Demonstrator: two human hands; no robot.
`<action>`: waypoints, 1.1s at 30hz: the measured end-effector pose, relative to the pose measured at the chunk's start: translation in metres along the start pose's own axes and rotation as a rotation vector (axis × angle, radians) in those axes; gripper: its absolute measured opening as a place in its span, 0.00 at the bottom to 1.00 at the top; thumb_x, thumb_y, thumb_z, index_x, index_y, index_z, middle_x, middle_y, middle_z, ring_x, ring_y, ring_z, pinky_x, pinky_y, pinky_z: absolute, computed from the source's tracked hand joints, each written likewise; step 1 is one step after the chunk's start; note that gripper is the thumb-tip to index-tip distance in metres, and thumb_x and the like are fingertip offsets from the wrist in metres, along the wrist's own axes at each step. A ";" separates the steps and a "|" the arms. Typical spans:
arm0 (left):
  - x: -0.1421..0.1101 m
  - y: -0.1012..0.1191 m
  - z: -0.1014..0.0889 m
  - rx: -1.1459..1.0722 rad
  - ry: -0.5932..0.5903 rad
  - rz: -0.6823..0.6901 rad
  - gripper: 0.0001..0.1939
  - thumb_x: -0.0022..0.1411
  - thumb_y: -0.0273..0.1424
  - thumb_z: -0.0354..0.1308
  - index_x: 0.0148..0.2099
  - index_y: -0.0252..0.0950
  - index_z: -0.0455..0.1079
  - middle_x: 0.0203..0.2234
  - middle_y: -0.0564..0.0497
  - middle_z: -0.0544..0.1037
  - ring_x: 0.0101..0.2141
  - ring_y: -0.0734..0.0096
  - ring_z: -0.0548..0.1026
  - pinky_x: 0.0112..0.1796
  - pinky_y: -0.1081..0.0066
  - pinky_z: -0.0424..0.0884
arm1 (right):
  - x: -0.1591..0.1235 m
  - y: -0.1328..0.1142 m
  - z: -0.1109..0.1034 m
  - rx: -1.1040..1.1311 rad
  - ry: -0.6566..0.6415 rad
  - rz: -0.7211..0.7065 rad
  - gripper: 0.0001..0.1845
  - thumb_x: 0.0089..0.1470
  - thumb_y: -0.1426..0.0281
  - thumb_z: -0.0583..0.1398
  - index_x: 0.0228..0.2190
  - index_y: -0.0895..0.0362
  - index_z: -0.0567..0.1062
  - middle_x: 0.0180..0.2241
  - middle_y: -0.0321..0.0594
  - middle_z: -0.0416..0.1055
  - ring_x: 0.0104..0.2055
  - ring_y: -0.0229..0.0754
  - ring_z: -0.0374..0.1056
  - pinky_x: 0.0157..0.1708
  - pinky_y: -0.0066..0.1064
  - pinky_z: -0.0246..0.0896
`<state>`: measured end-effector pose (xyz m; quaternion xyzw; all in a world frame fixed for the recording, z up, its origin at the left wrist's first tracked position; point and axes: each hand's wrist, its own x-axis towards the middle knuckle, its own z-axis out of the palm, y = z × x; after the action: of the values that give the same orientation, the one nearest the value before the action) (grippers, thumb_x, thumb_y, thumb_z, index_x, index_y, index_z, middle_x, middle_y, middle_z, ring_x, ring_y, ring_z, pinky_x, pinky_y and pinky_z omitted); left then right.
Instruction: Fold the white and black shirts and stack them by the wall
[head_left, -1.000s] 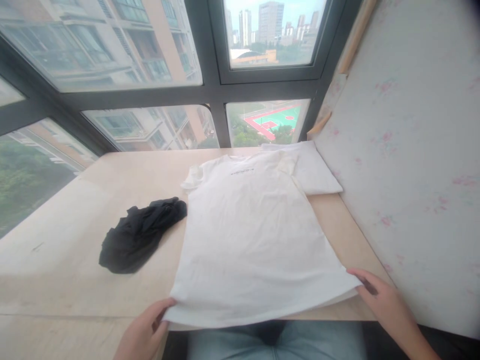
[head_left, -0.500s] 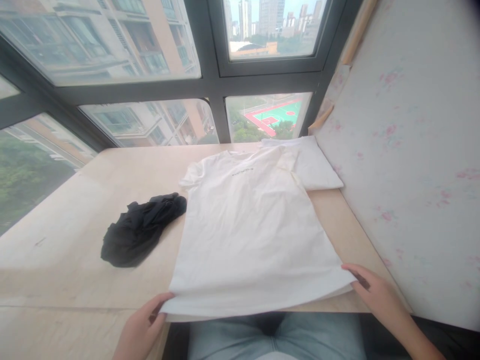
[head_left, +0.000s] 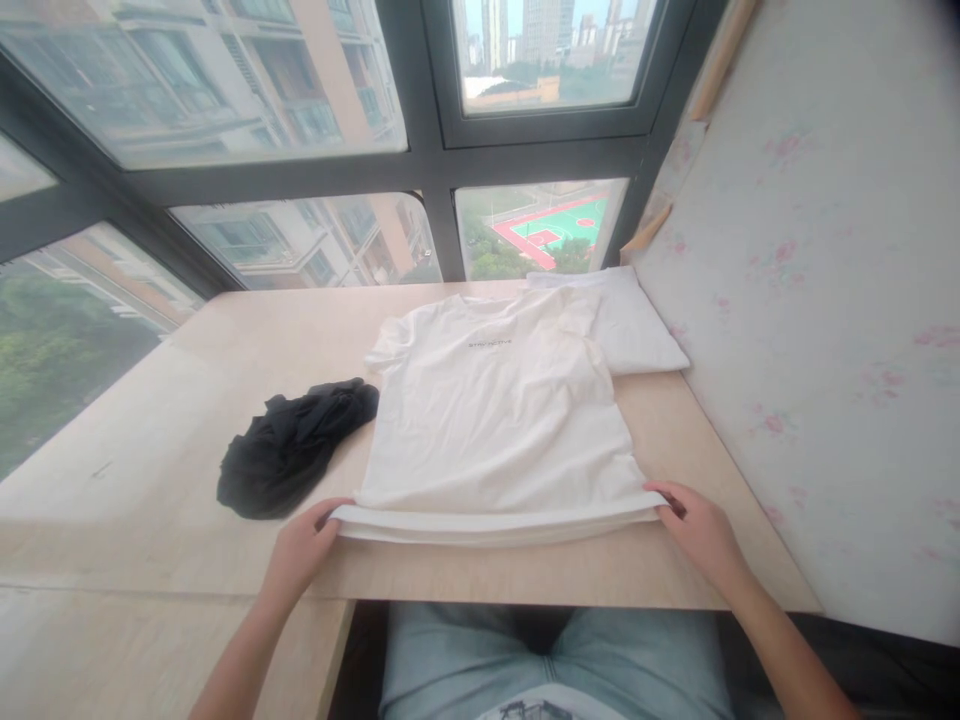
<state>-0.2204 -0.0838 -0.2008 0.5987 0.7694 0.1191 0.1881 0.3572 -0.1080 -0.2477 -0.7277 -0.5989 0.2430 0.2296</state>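
A white T-shirt [head_left: 495, 410] lies flat on the pale wooden table [head_left: 225, 350], collar toward the window and small dark lettering on the chest. My left hand [head_left: 304, 550] pinches the hem's left corner. My right hand [head_left: 697, 525] pinches the right corner. Between them the hem is lifted off the table and carried toward the collar, so the bottom edge shows as a rolled fold.
A crumpled black garment [head_left: 292, 450] lies left of the shirt. A folded white cloth [head_left: 637, 325] sits at the back right, partly under the shirt's sleeve. A floral-papered wall [head_left: 825, 250] borders the right side; windows stand behind. My jeans-clad legs show below the table edge.
Both hands have moved forward over the table with the hem, lifting it away from the near edge toward the collar. The shirt's visible length has shortened.
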 end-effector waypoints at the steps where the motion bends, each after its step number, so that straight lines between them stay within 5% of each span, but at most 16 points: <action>1: 0.005 0.001 0.000 0.003 0.017 0.004 0.22 0.55 0.36 0.47 0.45 0.40 0.79 0.42 0.50 0.82 0.46 0.57 0.78 0.47 0.66 0.71 | 0.004 -0.004 0.003 -0.002 0.010 -0.006 0.20 0.54 0.62 0.53 0.41 0.55 0.79 0.44 0.42 0.78 0.41 0.46 0.73 0.43 0.37 0.67; 11: 0.042 0.017 -0.008 -0.103 0.054 0.020 0.22 0.53 0.36 0.51 0.46 0.36 0.78 0.36 0.48 0.83 0.35 0.61 0.78 0.36 0.70 0.72 | 0.039 -0.035 0.013 -0.030 0.074 -0.091 0.19 0.54 0.64 0.52 0.39 0.55 0.79 0.41 0.43 0.78 0.38 0.45 0.72 0.39 0.35 0.65; 16: 0.012 0.001 -0.015 -0.107 0.011 0.018 0.21 0.53 0.39 0.52 0.45 0.38 0.78 0.38 0.49 0.82 0.35 0.62 0.78 0.37 0.69 0.72 | 0.010 -0.016 -0.007 0.048 0.041 -0.034 0.19 0.51 0.62 0.55 0.40 0.55 0.80 0.35 0.41 0.79 0.32 0.43 0.72 0.35 0.31 0.67; 20: -0.032 -0.015 -0.015 -0.154 -0.039 -0.024 0.21 0.51 0.41 0.54 0.43 0.40 0.78 0.41 0.50 0.82 0.37 0.61 0.79 0.39 0.68 0.74 | -0.031 0.001 -0.018 0.054 0.044 0.033 0.19 0.50 0.60 0.55 0.39 0.54 0.80 0.39 0.40 0.79 0.38 0.45 0.75 0.35 0.31 0.70; 27: -0.082 0.002 -0.007 -0.171 -0.306 -0.007 0.17 0.55 0.38 0.52 0.42 0.39 0.77 0.33 0.50 0.81 0.31 0.65 0.76 0.36 0.68 0.73 | -0.065 0.020 -0.036 -0.052 -0.025 0.002 0.19 0.51 0.60 0.55 0.41 0.51 0.80 0.45 0.40 0.78 0.41 0.46 0.75 0.41 0.35 0.71; 31: -0.078 0.007 -0.020 -0.118 -0.573 0.038 0.17 0.58 0.41 0.53 0.43 0.41 0.76 0.28 0.52 0.78 0.30 0.66 0.75 0.33 0.71 0.69 | -0.051 0.041 -0.052 -0.044 -0.280 0.045 0.21 0.49 0.54 0.59 0.40 0.50 0.82 0.39 0.40 0.79 0.37 0.47 0.76 0.40 0.35 0.73; 33: -0.061 0.011 -0.032 -0.094 -0.661 0.049 0.17 0.59 0.42 0.53 0.43 0.41 0.77 0.27 0.52 0.78 0.30 0.65 0.75 0.33 0.71 0.68 | -0.032 0.045 -0.060 -0.046 -0.307 0.064 0.20 0.49 0.52 0.60 0.39 0.48 0.82 0.36 0.41 0.79 0.38 0.49 0.76 0.40 0.36 0.74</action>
<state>-0.2119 -0.1391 -0.1587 0.6138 0.6458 -0.0417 0.4521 0.4244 -0.1504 -0.2267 -0.7058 -0.6088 0.3449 0.1106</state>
